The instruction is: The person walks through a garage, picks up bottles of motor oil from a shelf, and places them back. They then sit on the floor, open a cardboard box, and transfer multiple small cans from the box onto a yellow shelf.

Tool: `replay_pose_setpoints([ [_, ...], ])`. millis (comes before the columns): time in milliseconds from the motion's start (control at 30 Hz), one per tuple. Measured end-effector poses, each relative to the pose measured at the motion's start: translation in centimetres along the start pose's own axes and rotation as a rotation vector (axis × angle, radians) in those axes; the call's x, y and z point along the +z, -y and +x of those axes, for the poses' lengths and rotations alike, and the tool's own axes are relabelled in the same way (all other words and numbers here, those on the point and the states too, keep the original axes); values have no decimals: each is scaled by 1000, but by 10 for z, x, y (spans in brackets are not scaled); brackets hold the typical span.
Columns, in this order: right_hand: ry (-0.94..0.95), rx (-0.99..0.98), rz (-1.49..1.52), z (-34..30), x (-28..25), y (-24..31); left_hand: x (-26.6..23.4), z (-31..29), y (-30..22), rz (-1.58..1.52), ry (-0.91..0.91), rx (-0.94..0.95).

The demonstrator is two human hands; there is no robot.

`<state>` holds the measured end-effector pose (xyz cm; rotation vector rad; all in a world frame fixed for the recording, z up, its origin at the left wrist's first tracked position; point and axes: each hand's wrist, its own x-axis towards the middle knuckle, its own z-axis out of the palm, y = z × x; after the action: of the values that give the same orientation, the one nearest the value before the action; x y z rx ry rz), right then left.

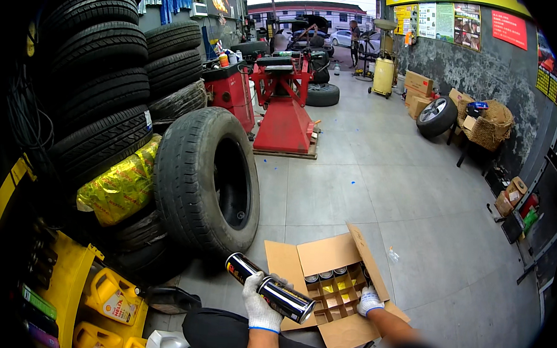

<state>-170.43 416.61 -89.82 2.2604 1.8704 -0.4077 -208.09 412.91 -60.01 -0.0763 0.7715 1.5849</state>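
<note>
The gloved left hand point(261, 307) has its fingers closed around two black cans point(270, 288), held end to end and level, just left of an open cardboard box point(339, 331) on the tiled floor point(411, 201). The gloved right hand point(369, 301) rests on the box's divider grid, fingers curled; whether they grip anything cannot be told. More cans point(326, 276) stand in the rear compartments. An upright tyre point(205, 181) leans against stacked tyres point(99, 80) nearby.
</note>
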Motion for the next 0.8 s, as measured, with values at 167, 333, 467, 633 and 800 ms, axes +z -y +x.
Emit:
replay_pose_setpoints([
  [167, 102, 29, -23, 2, 6, 8, -8, -3, -13, 13, 24, 36],
  [333, 225, -33, -149, 81, 36, -45, 7, -10, -18, 47, 31, -20],
  [467, 174, -344, -238, 70, 13, -18, -17, -2, -18, -1, 22, 33],
  [633, 246, -367, -282, -8, -58, 22, -19, -8, -27, -6, 20, 168],
  [800, 108, -534, -375, 23, -71, 0, -56, -39, -128, 262, -91, 774],
])
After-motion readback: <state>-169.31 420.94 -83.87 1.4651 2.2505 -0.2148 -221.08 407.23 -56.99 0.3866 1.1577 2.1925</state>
